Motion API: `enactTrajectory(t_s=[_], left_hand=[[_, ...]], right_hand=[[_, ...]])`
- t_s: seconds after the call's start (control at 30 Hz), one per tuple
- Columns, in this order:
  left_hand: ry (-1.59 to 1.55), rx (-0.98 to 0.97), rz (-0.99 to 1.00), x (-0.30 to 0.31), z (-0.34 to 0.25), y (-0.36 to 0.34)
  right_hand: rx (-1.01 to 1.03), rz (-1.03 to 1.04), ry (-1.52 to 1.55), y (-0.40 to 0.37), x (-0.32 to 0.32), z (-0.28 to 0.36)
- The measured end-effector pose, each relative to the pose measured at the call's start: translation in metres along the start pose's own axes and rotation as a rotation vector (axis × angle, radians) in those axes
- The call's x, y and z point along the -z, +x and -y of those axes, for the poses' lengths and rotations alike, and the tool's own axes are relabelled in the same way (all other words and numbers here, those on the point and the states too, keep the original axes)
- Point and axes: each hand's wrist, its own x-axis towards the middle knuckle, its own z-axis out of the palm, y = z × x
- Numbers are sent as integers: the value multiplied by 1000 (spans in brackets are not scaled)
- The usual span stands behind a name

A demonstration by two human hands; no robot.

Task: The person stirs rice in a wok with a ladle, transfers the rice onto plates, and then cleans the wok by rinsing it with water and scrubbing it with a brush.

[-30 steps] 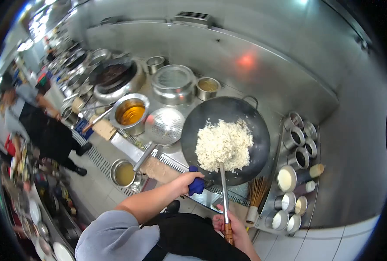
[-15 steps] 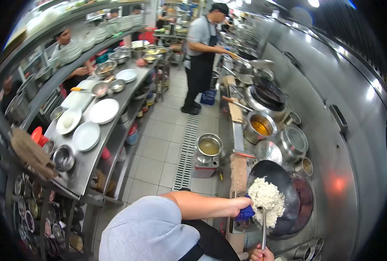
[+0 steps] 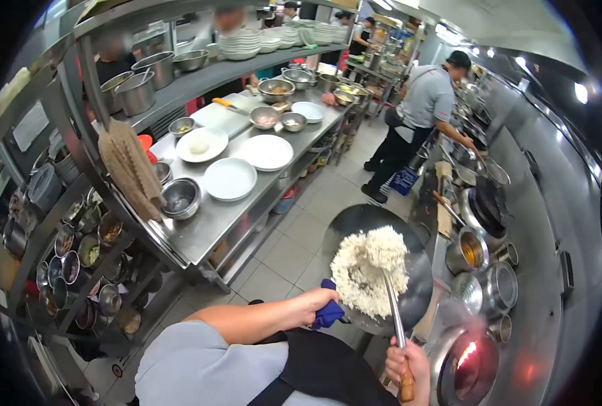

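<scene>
My left hand (image 3: 309,308) is closed around a folded blue cloth (image 3: 329,312) at the near left rim of a black wok (image 3: 419,281). The wok is held up off the stove, over the floor beside it. White rice (image 3: 355,271) covers much of its inside. My right hand (image 3: 413,365) grips the wooden handle of a metal ladle (image 3: 393,308). A heap of rice sits on the ladle's head inside the wok and hides the head's shape.
A burner (image 3: 469,369) with a visible flame is at lower right. Pots, including one with orange liquid (image 3: 468,252), line the stove. On the left steel counter (image 3: 209,223) lie white plates (image 3: 230,179) and metal bowls (image 3: 180,197). A co-worker (image 3: 419,101) stands farther along the stove.
The wok has been lifted off the burner and carried left, toward the counter. The ladle has come with it, rice now heaped on its head. My view has turned left.
</scene>
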Motion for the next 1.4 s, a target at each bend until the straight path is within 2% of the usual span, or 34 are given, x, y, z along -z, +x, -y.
enactTrajectory(t_s=[0.07,0.17,0.3,0.4,0.47,0.53,0.6,0.67,0.73,0.8,0.87,0.93,1.0,1.1,1.17,1.2,1.27,1.33,1.4], left_hand=[[-33,5,-12,35,-21,-9],[-151,-213,-114,67,-74,-59],[-80,-219,-109,125,-111,-60],[-89,-219,-91,143,-138,-62],[-107,-206,-84,148,-151,-61],[-123,-192,-78,152,-157,-59],[-195,-142,3,156,-159,-51],[-227,-129,31,161,-160,-44],[-274,-70,9,162,-158,-35],[-277,-68,26,162,-154,-32],[-275,-62,40,165,-153,-30],[-287,-45,23,166,-152,-31],[-285,-41,37,169,-151,-34],[-286,-27,47,175,-149,-29],[-292,-4,37,179,-145,-24],[-288,-40,38,180,-146,-24],[-276,-69,44,182,-150,-26],[-258,-137,-19,179,-157,-37],[-181,-155,-48,178,-164,-40]], right_hand=[[-29,44,-20,38,-35,17],[-65,107,-92,111,-109,46],[-76,207,-173,184,-179,66],[-54,230,-247,228,-221,76],[-27,164,-329,254,-254,83],[32,59,-512,283,-284,88],[148,-58,-877,316,-305,85],[210,-154,-1393,366,-302,85],[259,-311,-1639,396,-312,71],[348,-363,-1967,433,-293,64],[329,-381,-2079,441,-298,58],[360,-501,-2163,442,-301,49],[336,-527,-2169,443,-299,46],[414,-526,-2131,444,-295,58],[519,-395,-1857,451,-285,69],[438,-368,-1552,437,-296,71],[381,-263,-1251,410,-287,88],[324,-184,-1065,353,-277,100],[303,-247,-1025,288,-261,99]])
